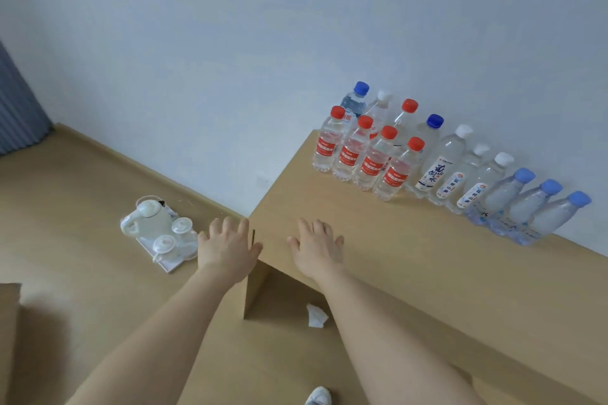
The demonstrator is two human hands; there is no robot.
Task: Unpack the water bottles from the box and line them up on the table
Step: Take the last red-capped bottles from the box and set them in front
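While two hands (227,248) (317,248) spread flat, fourteen bottles (371,164) (five red-capped)

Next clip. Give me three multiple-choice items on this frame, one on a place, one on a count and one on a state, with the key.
1. Where is the white tea set?
A. on the table
B. on the floor, left of the table
C. held in a hand

2. How many light-blue-capped bottles stand on the table?
A. one
B. three
C. six

3. How are the left hand and the right hand?
A. both open, holding nothing
B. both gripping bottles
C. one pinching a cap

Key:
1 B: the set sits on the floor beside the table's end.
2 B: three stand together at the row's right end.
3 A: the fingers are spread straight, and no bottle is in either hand.
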